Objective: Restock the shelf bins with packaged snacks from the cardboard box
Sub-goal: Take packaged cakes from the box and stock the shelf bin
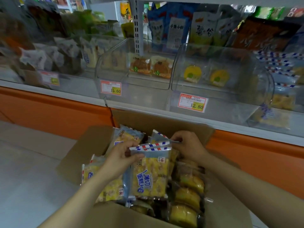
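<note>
Snack packet (150, 174) stands upright above the cardboard box (92, 155), striped seal toward twelve o'clock, left hand (122, 157) and right hand (187, 146) pinching its top corners.

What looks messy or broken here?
Nothing looks broken or spilled. The loose packets in the cardboard box lie jumbled at different angles, and the clear bin with the 12.80 tag is nearly empty.

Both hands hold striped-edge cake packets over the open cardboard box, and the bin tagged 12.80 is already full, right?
Not full: the head view shows the 12.80 bin nearly empty, two yellow packets at its back. The rest holds.
</note>
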Available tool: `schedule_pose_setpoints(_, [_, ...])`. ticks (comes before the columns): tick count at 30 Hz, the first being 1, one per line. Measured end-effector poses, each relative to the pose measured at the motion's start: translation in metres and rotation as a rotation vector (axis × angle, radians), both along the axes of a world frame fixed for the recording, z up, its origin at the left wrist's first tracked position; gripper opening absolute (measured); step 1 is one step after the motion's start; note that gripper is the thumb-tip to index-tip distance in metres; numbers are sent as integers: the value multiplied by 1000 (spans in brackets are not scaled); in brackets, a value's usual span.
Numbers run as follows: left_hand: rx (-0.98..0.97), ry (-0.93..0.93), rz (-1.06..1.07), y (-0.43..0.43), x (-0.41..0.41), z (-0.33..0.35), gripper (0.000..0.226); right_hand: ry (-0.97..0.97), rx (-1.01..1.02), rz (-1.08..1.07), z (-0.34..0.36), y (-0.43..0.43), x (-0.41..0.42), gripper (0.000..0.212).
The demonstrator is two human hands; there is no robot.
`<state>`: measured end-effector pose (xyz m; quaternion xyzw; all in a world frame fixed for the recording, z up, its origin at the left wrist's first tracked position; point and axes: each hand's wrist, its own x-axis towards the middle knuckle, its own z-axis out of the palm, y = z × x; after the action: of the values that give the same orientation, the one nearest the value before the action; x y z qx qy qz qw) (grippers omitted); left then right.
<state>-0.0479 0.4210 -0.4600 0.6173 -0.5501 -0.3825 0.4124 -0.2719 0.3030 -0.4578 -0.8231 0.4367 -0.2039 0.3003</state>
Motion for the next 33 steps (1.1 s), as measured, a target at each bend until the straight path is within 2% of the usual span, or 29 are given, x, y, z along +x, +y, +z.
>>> schedule_pose_setpoints(1, [-24, 35, 29, 0, 0, 6, 19, -45, -4, 3, 10, 1, -4, 3])
schedule_pose_setpoints(3, [-77, 108, 74, -2, -3, 22, 24, -94, -39, -25, 33, 2, -16, 11])
schedule_pose_setpoints(6, [-188, 165, 90, -10, -15, 52, 19, -201, -77, -74, 77, 3, -47, 14])
schedule_pose_setpoints(9, [-259, 255, 75, -21, -40, 85, 23, -315, -137, -112, 124, 7, -97, 17])
schedule_pose_setpoints(12, [-311, 293, 22, -35, -75, 117, 24, -483, -160, -201, 172, 5, -158, 9])
schedule_pose_setpoints(16, [-367, 344, -27, -61, -126, 148, 24, -581, -272, -338, 215, -20, -237, 17])
schedule_pose_setpoints(20, [-372, 345, -53, -87, -168, 164, 20, -458, -408, -469, 212, -61, -289, 16])
schedule_pose_setpoints(23, [-362, 329, -23, -104, -193, 169, 31, -324, -375, -522, 198, -97, -302, 11])
schedule_pose_setpoints(25, [-368, 305, -14, -114, -206, 170, 32, -157, -320, -484, 187, -117, -300, 17])
schedule_pose_setpoints(28, [-370, 278, -28, -126, -223, 171, 31, 4, -211, -307, 166, -132, -289, 29])
schedule_pose_setpoints(31, [-371, 249, -34, -137, -241, 173, 25, 31, -186, -277, 161, -131, -284, 42])
schedule_pose_setpoints(33, [-381, 232, -30, -144, -254, 176, 22, -30, -356, -342, 168, -124, -288, 49])
